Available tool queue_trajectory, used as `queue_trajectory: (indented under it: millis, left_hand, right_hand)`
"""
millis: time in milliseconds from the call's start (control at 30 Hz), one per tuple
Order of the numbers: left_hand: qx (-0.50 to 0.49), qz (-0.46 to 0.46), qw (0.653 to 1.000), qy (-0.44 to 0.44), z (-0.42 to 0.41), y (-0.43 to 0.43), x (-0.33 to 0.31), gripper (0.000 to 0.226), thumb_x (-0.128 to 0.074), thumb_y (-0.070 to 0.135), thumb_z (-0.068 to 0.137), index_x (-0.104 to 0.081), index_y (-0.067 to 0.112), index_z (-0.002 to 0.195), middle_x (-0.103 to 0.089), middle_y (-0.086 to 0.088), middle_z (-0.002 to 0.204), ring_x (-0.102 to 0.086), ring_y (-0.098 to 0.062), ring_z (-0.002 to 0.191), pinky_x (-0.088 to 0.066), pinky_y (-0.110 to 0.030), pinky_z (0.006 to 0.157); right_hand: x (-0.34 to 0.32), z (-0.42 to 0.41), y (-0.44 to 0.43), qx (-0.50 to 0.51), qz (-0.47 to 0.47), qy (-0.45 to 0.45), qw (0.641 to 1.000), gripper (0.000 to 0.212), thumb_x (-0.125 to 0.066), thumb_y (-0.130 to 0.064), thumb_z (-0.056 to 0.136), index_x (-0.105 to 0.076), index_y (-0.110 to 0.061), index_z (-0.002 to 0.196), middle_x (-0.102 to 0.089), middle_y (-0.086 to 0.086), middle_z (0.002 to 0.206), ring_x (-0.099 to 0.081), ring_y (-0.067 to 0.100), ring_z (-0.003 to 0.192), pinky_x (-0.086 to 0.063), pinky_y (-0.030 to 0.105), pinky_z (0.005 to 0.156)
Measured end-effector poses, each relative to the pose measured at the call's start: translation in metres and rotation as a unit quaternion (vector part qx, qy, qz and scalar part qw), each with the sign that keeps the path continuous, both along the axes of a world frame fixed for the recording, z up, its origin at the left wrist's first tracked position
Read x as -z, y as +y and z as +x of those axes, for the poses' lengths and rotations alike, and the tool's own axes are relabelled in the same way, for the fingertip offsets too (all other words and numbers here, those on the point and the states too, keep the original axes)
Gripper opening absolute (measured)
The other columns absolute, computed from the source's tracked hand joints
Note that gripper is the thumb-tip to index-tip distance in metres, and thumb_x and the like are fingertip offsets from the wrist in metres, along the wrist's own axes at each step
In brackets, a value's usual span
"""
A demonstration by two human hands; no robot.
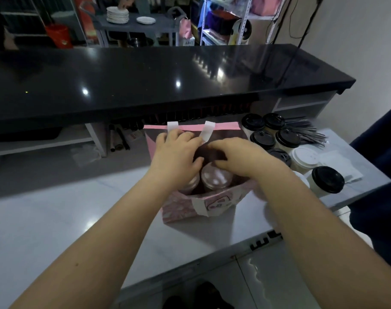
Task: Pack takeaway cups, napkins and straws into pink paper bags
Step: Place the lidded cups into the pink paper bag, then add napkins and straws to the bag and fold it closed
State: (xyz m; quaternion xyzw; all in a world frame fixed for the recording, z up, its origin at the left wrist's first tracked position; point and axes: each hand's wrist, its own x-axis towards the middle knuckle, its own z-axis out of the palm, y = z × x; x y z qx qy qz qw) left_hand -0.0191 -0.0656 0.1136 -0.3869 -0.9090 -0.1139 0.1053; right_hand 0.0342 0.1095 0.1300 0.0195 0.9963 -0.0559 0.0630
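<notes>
The pink paper bag (181,210) stands open at frame centre on the white table (78,219), with two lidded cups (214,177) seated inside. My left hand (174,150) sits at the far wall beside a white handle (206,132), fingers bent. My right hand (237,157) reaches into the mouth, fingers curled downward. Whether either pinches anything, I cannot tell. Step in hand, by my reading: settling the load. Next: fetch from the spare cups (263,132), straws (306,132) or napkins (337,161) at right, keeping the mouth spread.
</notes>
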Motion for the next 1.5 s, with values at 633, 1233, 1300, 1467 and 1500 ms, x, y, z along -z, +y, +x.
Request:
queue_trajectory:
  millis: [633, 1233, 1300, 1467, 1500]
  left_hand:
    - [-0.008, 0.074, 0.997, -0.003, 0.142, 0.149, -0.018, 0.039, -0.054, 0.043, 0.091, -0.059, 0.025, 0.125, -0.056, 0.000, 0.123, -0.046, -0.026, 0.116, -0.036, -0.041, 0.092]
    - [0.135, -0.030, 0.981, -0.138, 0.324, 0.373, 0.086, 0.039, -0.056, 0.048, 0.090, -0.059, 0.031, 0.125, -0.056, 0.005, 0.125, -0.043, -0.023, 0.121, -0.032, -0.040, 0.096]
    - [0.181, -0.073, 0.974, -0.111, 0.317, 0.393, 0.092, 0.044, -0.055, 0.052, 0.089, -0.055, 0.034, 0.129, -0.053, 0.007, 0.131, -0.039, -0.021, 0.126, -0.028, -0.041, 0.101]
    - [0.211, -0.101, 0.967, -0.100, 0.278, 0.457, 0.101, 0.047, -0.052, 0.053, 0.091, -0.050, 0.036, 0.135, -0.050, 0.008, 0.137, -0.035, -0.020, 0.131, -0.024, -0.042, 0.105]
    - [0.210, -0.105, 0.966, -0.103, 0.267, 0.470, 0.101, 0.048, -0.052, 0.053, 0.090, -0.049, 0.036, 0.135, -0.049, 0.008, 0.138, -0.034, -0.021, 0.132, -0.025, -0.042, 0.105]
  right_hand:
    - [-0.018, 0.194, 0.123, 0.088, -0.071, 0.168, 0.979, 0.033, -0.065, -0.025, 0.087, -0.063, -0.027, 0.120, -0.065, -0.004, 0.113, -0.051, 0.019, 0.110, -0.044, 0.038, 0.091]
    - [0.088, 0.417, 0.319, 0.293, -0.186, 0.127, 0.929, 0.035, -0.064, -0.030, 0.087, -0.060, -0.033, 0.122, -0.059, -0.013, 0.123, -0.042, 0.008, 0.123, -0.044, 0.037, 0.098]
    - [0.096, 0.413, 0.334, 0.302, -0.193, 0.121, 0.926, 0.034, -0.065, -0.031, 0.088, -0.060, -0.033, 0.122, -0.059, -0.014, 0.122, -0.041, 0.008, 0.122, -0.044, 0.035, 0.097]
    - [0.105, 0.378, 0.388, 0.309, -0.186, 0.122, 0.925, 0.033, -0.065, -0.030, 0.088, -0.061, -0.031, 0.121, -0.061, -0.014, 0.121, -0.043, 0.008, 0.121, -0.042, 0.032, 0.098]
    - [0.105, 0.367, 0.399, 0.309, -0.181, 0.120, 0.926, 0.034, -0.064, -0.030, 0.088, -0.061, -0.030, 0.122, -0.060, -0.014, 0.122, -0.042, 0.008, 0.121, -0.041, 0.033, 0.099]
